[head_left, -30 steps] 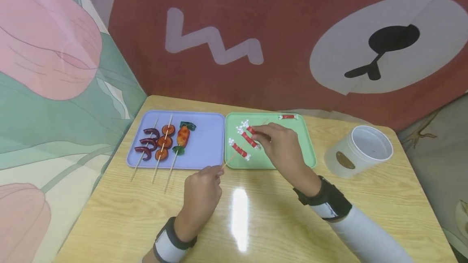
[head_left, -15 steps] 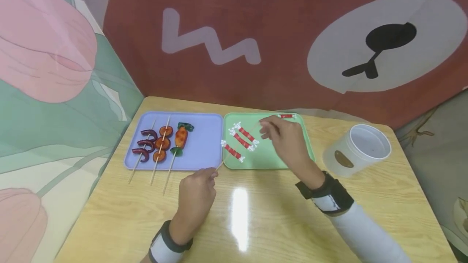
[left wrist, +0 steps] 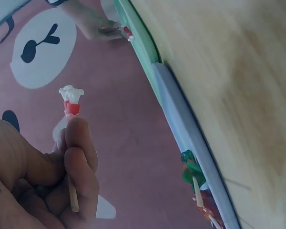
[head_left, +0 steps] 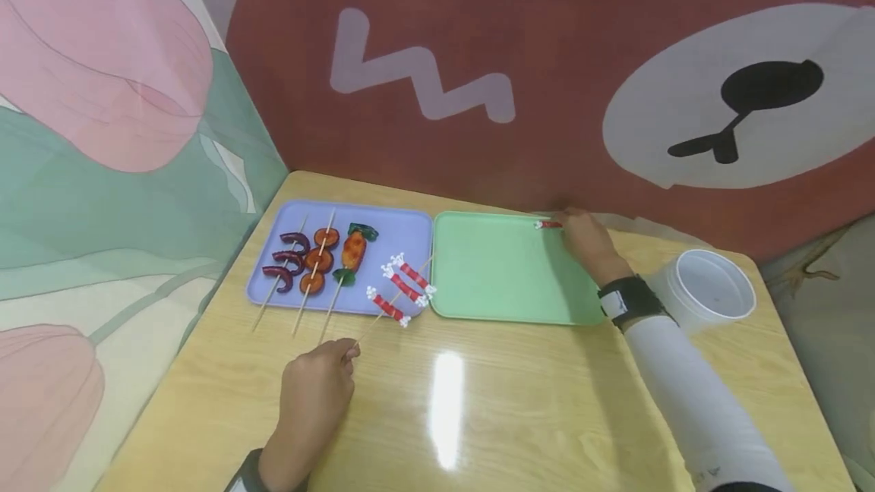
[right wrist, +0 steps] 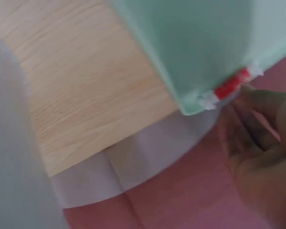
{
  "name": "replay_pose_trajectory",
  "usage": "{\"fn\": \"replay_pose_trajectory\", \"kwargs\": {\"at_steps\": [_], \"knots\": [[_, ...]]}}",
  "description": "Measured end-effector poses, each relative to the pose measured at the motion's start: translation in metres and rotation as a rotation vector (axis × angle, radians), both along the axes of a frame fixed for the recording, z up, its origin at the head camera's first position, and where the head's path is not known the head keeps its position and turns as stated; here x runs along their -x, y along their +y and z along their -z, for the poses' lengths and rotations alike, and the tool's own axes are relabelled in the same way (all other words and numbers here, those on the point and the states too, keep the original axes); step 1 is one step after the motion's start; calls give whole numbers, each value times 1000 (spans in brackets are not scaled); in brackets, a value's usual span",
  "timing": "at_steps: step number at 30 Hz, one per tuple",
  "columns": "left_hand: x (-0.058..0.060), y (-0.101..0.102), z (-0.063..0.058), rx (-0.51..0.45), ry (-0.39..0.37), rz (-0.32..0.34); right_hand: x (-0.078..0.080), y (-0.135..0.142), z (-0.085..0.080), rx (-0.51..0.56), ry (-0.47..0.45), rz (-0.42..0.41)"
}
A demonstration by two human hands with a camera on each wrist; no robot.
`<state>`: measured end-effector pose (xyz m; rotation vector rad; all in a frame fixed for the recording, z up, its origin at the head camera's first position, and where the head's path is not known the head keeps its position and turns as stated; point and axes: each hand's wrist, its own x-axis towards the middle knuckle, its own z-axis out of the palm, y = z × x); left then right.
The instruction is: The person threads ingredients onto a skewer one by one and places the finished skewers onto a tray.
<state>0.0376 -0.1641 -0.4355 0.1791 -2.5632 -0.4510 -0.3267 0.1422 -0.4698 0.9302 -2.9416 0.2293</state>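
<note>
My left hand pinches the lower end of a thin bamboo skewer between thumb and fingers. Three red pieces with frilly white ends sit crosswise on this skewer, over the front right corner of the purple tray. In the left wrist view the skewer's butt pokes out below the fingers. At the far right corner of the green tray lies a matching red-and-white piece. My right hand reaches there, fingertips right at the piece and fingers loosely bent.
On the purple tray lie three loaded skewers: dark red curls, orange round slices, and an orange chunk between green pieces. A translucent tub stands right of the green tray, beside my right forearm. A printed wall rises behind the table.
My left hand has carried the skewer with its three pieces left, from over the green tray to over the purple one. My right hand has let go and moved to the far right corner.
</note>
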Motion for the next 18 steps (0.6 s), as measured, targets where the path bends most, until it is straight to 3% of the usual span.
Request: {"fn": "replay_pose_trajectory", "kwargs": {"at_steps": [7, 11, 18], "knots": [[4, 3, -5, -5, 21, 26, 9, 2, 19, -12, 70, -58], [4, 5, -7, -11, 19, 17, 8, 1, 25, -10, 64, -54], [4, 4, -9, -4, 14, 4, 7, -4, 23, 114, 21, -51]]}}
